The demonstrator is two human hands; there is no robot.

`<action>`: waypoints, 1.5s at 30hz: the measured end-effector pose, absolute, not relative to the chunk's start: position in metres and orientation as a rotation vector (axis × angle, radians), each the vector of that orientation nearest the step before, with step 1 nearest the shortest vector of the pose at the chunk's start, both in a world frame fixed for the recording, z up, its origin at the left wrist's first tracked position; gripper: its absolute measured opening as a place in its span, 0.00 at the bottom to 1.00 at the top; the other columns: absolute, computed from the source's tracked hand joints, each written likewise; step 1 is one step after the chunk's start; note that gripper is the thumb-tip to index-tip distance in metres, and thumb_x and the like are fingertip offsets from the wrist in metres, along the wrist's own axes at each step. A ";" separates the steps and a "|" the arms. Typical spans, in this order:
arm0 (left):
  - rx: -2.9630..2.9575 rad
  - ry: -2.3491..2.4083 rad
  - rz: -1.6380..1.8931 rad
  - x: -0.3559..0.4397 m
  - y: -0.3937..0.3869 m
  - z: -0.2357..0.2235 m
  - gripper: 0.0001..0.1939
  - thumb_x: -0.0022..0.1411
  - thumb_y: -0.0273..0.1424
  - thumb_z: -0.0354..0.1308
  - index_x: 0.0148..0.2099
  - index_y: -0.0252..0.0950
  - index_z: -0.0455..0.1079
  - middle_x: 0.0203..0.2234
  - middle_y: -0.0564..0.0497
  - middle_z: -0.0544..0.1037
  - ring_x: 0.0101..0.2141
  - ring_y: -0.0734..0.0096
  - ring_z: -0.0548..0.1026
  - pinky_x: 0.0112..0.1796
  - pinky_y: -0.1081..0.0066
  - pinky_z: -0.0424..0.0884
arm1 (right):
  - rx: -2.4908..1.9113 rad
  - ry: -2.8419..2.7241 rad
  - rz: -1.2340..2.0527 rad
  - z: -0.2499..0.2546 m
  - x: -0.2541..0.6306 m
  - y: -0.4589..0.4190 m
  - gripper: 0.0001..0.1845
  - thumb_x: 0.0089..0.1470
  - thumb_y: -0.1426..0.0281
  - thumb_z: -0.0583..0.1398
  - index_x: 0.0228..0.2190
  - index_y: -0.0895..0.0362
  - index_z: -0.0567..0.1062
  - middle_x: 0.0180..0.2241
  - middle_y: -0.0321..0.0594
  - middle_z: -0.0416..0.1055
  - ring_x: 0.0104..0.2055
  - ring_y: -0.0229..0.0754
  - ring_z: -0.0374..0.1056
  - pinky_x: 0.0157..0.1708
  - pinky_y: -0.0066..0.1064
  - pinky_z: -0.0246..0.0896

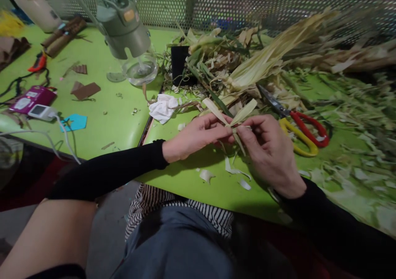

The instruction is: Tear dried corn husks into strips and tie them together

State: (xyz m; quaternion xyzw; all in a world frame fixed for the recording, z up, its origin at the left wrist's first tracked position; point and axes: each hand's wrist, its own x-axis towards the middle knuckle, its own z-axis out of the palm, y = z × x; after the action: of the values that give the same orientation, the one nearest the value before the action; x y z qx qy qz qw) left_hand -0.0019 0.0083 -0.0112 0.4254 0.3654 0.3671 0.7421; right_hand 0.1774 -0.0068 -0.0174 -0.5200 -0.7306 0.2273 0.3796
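In the head view, crossed pale husk strips [244, 111] are pinched in the fingertips of both the left hand [198, 137] and the right hand [270, 153], just left of the scissors [285, 113]. Beyond the scissors, a long husk bundle [266, 60] is piled among dry scraps [227, 58]; farther to their left, a crumpled tissue [163, 108] is seen on the green table [192, 188].

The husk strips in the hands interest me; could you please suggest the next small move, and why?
Perhaps pinch the husk strips tighter where they meet: the left hand and right hand both hold near there, while the upper ends splay apart.
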 end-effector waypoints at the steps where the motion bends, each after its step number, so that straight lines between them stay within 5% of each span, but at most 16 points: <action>1: 0.948 0.805 0.809 -0.002 0.008 -0.010 0.06 0.64 0.24 0.59 0.43 0.33 0.66 0.25 0.56 0.76 0.28 0.80 0.74 0.32 0.75 0.66 | -1.336 -1.865 0.603 -0.018 0.178 -0.007 0.11 0.63 0.58 0.59 0.34 0.52 0.69 0.26 0.35 0.71 0.22 0.37 0.64 0.18 0.30 0.54; 7: 0.973 0.918 0.919 -0.003 0.010 -0.008 0.05 0.67 0.26 0.57 0.44 0.33 0.64 0.24 0.58 0.73 0.24 0.83 0.70 0.28 0.78 0.64 | -1.298 -1.924 0.634 -0.022 0.178 -0.007 0.16 0.60 0.54 0.62 0.42 0.53 0.72 0.32 0.39 0.77 0.30 0.42 0.73 0.24 0.31 0.64; 11: 1.069 0.939 0.947 -0.006 0.013 -0.011 0.06 0.67 0.28 0.57 0.45 0.33 0.64 0.26 0.57 0.74 0.27 0.81 0.71 0.30 0.78 0.65 | -1.091 -2.200 -0.028 -0.015 0.179 -0.011 0.07 0.62 0.65 0.61 0.34 0.54 0.77 0.27 0.40 0.77 0.29 0.44 0.71 0.27 0.36 0.62; 14: 1.215 0.946 0.896 -0.007 0.013 -0.017 0.08 0.66 0.29 0.59 0.45 0.33 0.66 0.27 0.56 0.73 0.28 0.80 0.70 0.31 0.76 0.65 | -0.896 -2.255 -0.348 -0.011 0.181 -0.012 0.05 0.59 0.72 0.63 0.38 0.50 0.77 0.32 0.40 0.79 0.32 0.46 0.73 0.32 0.39 0.64; 21: 1.332 0.690 0.755 -0.007 0.012 -0.023 0.08 0.64 0.30 0.60 0.43 0.31 0.70 0.33 0.51 0.74 0.33 0.76 0.71 0.38 0.72 0.69 | -0.913 -2.149 -0.176 -0.015 0.180 -0.006 0.08 0.57 0.75 0.64 0.39 0.53 0.77 0.40 0.47 0.80 0.42 0.52 0.75 0.42 0.45 0.66; 28: 1.329 0.659 0.684 -0.006 0.008 -0.024 0.08 0.61 0.30 0.63 0.41 0.31 0.71 0.33 0.51 0.76 0.34 0.74 0.73 0.40 0.70 0.70 | -0.955 -2.183 -0.192 -0.014 0.179 -0.005 0.04 0.60 0.72 0.62 0.36 0.52 0.72 0.31 0.40 0.76 0.33 0.48 0.69 0.34 0.41 0.63; 35: 1.178 0.696 0.798 -0.002 0.006 -0.022 0.10 0.64 0.34 0.61 0.40 0.30 0.70 0.30 0.52 0.74 0.31 0.77 0.71 0.36 0.71 0.69 | -1.081 -2.047 -0.199 -0.013 0.180 -0.006 0.04 0.61 0.68 0.63 0.39 0.48 0.73 0.39 0.47 0.74 0.41 0.53 0.71 0.35 0.45 0.68; 42: 1.093 0.714 0.842 -0.002 0.007 -0.018 0.05 0.67 0.28 0.58 0.39 0.31 0.69 0.29 0.53 0.75 0.30 0.80 0.72 0.36 0.74 0.69 | -1.134 -2.095 0.024 -0.014 0.181 -0.002 0.04 0.62 0.67 0.62 0.35 0.52 0.73 0.29 0.37 0.73 0.27 0.40 0.69 0.22 0.33 0.63; 45: 1.060 0.698 0.841 -0.001 0.008 -0.017 0.03 0.67 0.26 0.57 0.40 0.31 0.70 0.29 0.53 0.74 0.31 0.80 0.72 0.37 0.74 0.70 | -1.108 -2.065 0.066 -0.014 0.180 -0.002 0.02 0.61 0.68 0.63 0.34 0.50 0.75 0.29 0.37 0.76 0.28 0.42 0.71 0.24 0.35 0.65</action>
State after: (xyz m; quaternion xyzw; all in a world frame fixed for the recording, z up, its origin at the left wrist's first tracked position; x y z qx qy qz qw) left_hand -0.0015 0.0080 -0.0167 0.4802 0.3164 0.3810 0.7239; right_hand 0.1800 -0.0020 -0.0140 -0.4355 -0.8118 0.0261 0.3880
